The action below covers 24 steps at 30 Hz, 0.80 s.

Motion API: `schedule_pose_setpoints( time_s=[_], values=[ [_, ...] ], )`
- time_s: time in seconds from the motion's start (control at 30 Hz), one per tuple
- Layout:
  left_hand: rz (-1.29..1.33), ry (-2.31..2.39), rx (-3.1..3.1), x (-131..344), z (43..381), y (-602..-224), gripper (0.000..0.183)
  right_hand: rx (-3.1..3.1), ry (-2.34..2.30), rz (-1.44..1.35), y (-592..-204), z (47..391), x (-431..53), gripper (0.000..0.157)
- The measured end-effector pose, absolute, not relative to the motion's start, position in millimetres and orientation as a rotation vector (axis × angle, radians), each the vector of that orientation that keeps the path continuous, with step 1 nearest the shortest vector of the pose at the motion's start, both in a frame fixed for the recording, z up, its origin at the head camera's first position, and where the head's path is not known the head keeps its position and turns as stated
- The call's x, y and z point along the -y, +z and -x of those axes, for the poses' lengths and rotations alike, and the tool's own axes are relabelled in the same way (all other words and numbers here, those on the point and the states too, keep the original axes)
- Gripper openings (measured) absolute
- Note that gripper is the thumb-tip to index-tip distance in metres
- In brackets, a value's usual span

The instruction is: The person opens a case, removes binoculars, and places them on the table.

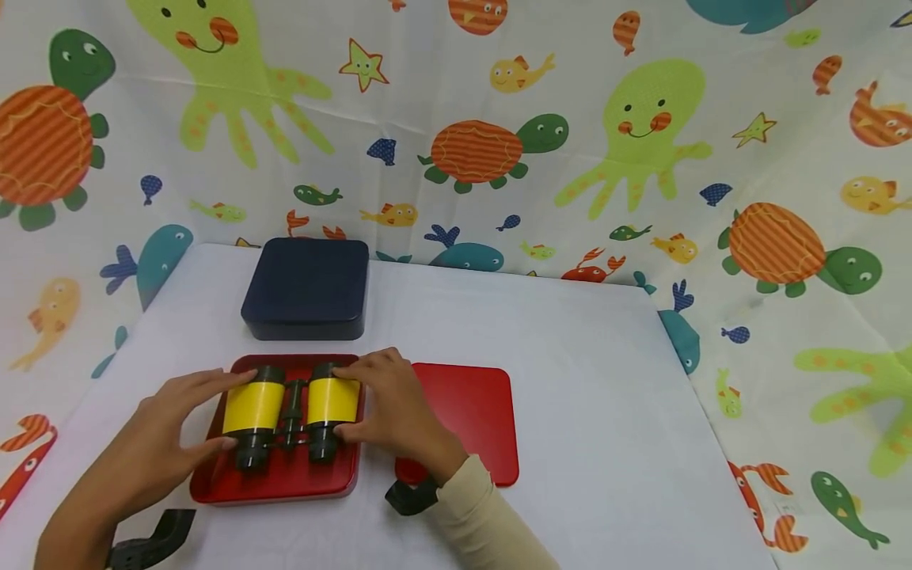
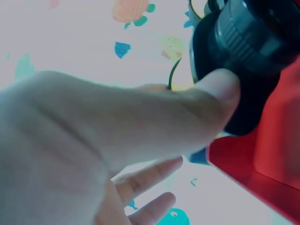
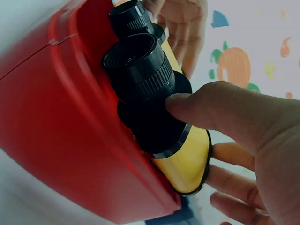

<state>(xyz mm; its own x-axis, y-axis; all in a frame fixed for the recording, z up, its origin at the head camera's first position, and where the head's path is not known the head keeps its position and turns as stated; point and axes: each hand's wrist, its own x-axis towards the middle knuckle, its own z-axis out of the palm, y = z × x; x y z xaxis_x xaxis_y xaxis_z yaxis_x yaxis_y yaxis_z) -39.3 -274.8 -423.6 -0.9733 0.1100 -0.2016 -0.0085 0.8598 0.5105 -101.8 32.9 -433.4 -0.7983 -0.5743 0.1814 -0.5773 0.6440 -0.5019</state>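
Yellow-and-black binoculars (image 1: 292, 419) between two grips, left hand (image 1: 160, 427) pinching the left barrel (image 1: 253, 406), right hand (image 1: 393, 404) pinching the right barrel (image 1: 332, 398), in or just above a red tin (image 1: 295, 481)

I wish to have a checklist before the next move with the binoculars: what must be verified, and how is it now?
1. Left hand gripping the left barrel: ok.
2. Right hand gripping the right barrel: ok.
3. Binoculars in or over the red box: ok.
4. Binoculars resting on the box floor: cannot tell, their underside is hidden.
5. Red lid off: ok, it lies beside the red box.
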Motion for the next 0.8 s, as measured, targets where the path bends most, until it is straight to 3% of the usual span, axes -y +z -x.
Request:
schedule_pose_setpoints(
  time_s=[0.8],
  values=[
    [-0.412,1.072,-2.860,197.9,39.7,-408.2,0.092,2.888,1.262,-0.807,-405.2,79.4,-121.4,0.072]
  ],
)
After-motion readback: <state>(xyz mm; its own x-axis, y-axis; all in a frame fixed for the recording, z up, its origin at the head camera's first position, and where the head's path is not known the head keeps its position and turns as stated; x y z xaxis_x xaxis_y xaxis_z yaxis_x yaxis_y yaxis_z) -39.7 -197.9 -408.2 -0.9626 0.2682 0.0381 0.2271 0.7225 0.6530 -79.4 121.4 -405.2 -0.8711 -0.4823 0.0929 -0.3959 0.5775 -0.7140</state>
